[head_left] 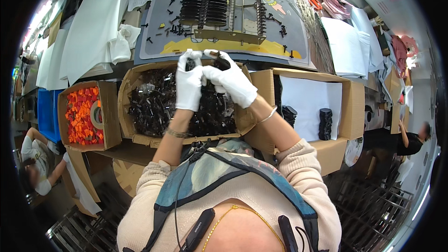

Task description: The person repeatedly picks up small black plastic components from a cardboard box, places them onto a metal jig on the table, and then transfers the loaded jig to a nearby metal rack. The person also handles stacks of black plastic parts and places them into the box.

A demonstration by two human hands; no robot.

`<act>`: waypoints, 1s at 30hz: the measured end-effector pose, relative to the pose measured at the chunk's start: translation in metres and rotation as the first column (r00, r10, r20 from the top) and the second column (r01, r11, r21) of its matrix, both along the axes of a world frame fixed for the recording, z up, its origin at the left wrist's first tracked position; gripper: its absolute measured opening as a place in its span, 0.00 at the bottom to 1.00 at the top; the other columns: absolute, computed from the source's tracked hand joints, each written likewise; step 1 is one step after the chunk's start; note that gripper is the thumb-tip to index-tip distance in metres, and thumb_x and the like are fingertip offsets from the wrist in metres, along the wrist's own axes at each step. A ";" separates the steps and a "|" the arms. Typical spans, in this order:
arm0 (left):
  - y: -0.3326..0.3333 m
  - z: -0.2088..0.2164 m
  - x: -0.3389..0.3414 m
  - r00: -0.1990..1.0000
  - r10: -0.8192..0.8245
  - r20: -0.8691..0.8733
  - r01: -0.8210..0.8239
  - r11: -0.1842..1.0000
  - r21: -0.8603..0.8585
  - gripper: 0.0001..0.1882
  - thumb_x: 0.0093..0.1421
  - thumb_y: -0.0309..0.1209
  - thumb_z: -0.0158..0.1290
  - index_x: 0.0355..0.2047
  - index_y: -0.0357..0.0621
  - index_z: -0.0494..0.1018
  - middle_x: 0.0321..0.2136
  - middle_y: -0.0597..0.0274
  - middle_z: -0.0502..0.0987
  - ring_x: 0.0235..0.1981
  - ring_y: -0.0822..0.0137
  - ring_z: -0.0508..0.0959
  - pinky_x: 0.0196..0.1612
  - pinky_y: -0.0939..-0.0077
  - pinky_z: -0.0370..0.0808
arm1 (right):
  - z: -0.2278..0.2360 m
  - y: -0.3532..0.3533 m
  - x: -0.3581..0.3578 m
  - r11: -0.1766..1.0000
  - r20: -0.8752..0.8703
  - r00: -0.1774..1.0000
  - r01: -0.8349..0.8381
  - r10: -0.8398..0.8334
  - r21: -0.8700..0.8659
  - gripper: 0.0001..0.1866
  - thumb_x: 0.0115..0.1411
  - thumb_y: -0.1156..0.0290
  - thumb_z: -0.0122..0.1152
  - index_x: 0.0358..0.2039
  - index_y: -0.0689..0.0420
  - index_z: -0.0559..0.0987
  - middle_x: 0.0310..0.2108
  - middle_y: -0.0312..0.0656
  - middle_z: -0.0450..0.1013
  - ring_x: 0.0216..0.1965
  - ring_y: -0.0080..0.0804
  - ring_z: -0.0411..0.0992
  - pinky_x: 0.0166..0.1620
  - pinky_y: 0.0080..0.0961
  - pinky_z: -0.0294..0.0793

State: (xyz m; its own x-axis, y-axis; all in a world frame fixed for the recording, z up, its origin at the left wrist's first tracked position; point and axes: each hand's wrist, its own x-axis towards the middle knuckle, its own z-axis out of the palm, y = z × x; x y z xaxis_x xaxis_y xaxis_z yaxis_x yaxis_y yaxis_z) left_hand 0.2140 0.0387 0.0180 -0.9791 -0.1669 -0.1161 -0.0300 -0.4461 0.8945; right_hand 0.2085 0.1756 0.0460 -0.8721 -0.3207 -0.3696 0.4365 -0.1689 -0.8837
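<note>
Both my hands wear white gloves and meet over a cardboard box [125,107] full of loose, glossy dark pieces [156,98]. My left hand [188,84] is closed, with a small black piece [190,65] between its fingers. Curled beside it, my right hand [233,80] grips another dark piece [221,64], partly covered by the fingers. The two hands touch at their thumbs and fingertips. The pieces' exact kind is too small to make out. Just beyond stands a metal rack [228,36] carrying rows of stacked black discs [218,0].
Small black parts [175,29] lie scattered on the printed mat [158,49]. To the left, a carton [110,133] holds orange and red pieces and a tape roll [96,114]. An open carton [352,107] at right holds black stacks [325,123]. Other people work at both sides.
</note>
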 end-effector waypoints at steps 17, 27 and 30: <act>-0.010 0.027 -0.005 0.731 -0.602 -0.323 -0.353 0.072 -0.933 0.08 0.55 0.33 0.59 0.27 0.46 0.72 0.24 0.61 0.73 0.27 0.59 0.77 0.28 0.66 0.76 | 0.010 0.026 0.011 0.965 0.041 0.987 -0.158 0.153 0.209 0.25 0.73 0.47 0.41 0.31 0.54 0.75 0.23 0.30 0.66 0.23 0.18 0.59 0.26 0.16 0.60; -0.006 0.028 0.036 0.968 -0.203 0.150 0.150 -0.013 -0.989 0.27 0.57 0.48 0.63 0.47 0.42 0.74 0.29 0.53 0.81 0.30 0.54 0.82 0.33 0.62 0.80 | 0.011 0.032 -0.006 0.993 0.330 0.944 0.019 0.021 -0.117 0.33 0.73 0.40 0.33 0.55 0.54 0.76 0.25 0.32 0.71 0.19 0.17 0.62 0.17 0.13 0.58; -0.007 0.024 0.021 0.910 -0.385 -0.155 -0.111 0.133 -0.985 0.28 0.55 0.45 0.66 0.51 0.42 0.75 0.37 0.49 0.82 0.37 0.52 0.83 0.39 0.63 0.80 | 0.002 0.035 -0.005 0.993 0.090 0.989 -0.121 0.121 -0.014 0.36 0.72 0.38 0.30 0.56 0.54 0.76 0.23 0.31 0.69 0.19 0.16 0.63 0.17 0.14 0.62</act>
